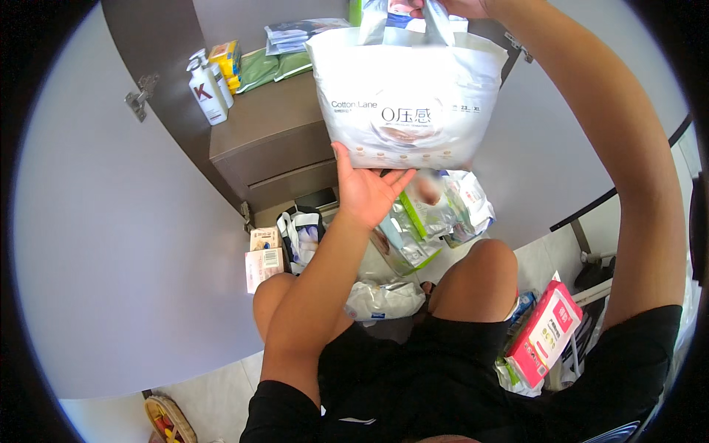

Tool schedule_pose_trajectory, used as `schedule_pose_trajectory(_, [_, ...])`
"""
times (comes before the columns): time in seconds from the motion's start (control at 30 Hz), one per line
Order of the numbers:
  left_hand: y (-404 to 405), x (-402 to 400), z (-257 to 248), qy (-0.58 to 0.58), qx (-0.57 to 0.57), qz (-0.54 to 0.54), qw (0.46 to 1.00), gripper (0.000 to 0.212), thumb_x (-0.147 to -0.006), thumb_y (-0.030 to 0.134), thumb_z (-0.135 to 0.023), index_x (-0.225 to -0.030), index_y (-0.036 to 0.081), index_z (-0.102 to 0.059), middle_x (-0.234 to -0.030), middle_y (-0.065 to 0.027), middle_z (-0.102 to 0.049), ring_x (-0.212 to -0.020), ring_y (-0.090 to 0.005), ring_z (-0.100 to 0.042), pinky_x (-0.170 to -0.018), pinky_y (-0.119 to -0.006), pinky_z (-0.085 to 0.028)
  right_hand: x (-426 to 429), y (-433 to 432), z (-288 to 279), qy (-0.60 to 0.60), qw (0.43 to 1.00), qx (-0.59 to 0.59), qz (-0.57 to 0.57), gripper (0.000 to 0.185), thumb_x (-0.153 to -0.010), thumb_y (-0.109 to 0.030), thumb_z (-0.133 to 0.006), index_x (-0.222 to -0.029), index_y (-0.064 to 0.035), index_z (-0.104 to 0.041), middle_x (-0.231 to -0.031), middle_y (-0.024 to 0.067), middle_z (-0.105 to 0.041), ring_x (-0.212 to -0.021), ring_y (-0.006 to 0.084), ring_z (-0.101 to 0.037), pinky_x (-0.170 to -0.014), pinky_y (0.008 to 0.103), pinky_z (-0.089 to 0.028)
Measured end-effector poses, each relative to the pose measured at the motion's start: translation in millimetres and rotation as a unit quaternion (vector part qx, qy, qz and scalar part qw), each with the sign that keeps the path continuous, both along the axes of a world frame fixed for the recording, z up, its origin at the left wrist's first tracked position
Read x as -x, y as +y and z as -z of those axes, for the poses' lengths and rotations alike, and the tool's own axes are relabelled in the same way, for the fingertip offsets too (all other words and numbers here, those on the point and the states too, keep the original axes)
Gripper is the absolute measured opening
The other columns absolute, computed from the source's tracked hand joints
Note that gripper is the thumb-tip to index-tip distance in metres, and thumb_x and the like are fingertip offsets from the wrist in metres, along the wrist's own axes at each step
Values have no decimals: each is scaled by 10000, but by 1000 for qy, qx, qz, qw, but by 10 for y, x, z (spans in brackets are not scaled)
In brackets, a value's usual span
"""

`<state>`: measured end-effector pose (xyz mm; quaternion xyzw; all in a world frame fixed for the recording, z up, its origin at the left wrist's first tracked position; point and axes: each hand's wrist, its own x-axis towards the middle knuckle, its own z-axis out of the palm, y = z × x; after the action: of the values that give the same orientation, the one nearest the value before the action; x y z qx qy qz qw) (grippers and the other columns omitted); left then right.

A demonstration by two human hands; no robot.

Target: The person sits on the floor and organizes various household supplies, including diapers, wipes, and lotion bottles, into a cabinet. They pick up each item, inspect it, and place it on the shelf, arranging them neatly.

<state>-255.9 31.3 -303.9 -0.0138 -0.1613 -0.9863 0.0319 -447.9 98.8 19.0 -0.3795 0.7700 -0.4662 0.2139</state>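
A large white plastic diaper package (pixel 407 83) hangs upright before the open cabinet. My right hand (pixel 460 6), at the top edge of the picture, grips the package by its strap handle. Its fingers are partly cut off by the frame. My left hand (pixel 374 191) supports the package's bottom edge from below, palm up, with the thumb at its lower left corner and the fingers spread. Beneath the package, green and silver plastic packs (pixel 410 238) and a white plastic pack (pixel 471 202) lie at the cabinet's base.
Pump bottles (pixel 207 97), yellow packs (pixel 224 58) and green packs (pixel 260 69) occupy the brown shelf (pixel 266 119). Cabinet doors stand open at the left (pixel 127 232) and right (pixel 532 127). Small boxes (pixel 265 266) are on the floor. A pink pack (pixel 545 335) lies right of my knees, a wicker basket (pixel 169 418) lower left.
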Motion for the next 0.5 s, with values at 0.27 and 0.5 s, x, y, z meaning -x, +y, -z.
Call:
schedule_pose_trajectory(0.27, [57,-22,-15,-30,-9,-41,999,1169,-873,913,-448,-1677,118,-153,-1709,-161,-215,-1536,-460,-289,-1249,-592,-269,296,-114,108,45,998,-45,-5,269,-1081,-275,-546,-1005,-38,-650,-886,94,-648,-848,240,-650,-828,409,-545])
schedule_pose_trajectory(0.5, [138,-91,252,-127,-115,-141,975,1138,-832,969,-314,-1657,187,-272,-1693,-105,-307,-1552,-364,-289,-1258,-604,-233,-912,98,1349,509,845,-62,-153,344,-992,-298,-636,-1240,-63,-592,-968,186,-703,-887,391,-702,-789,544,-544])
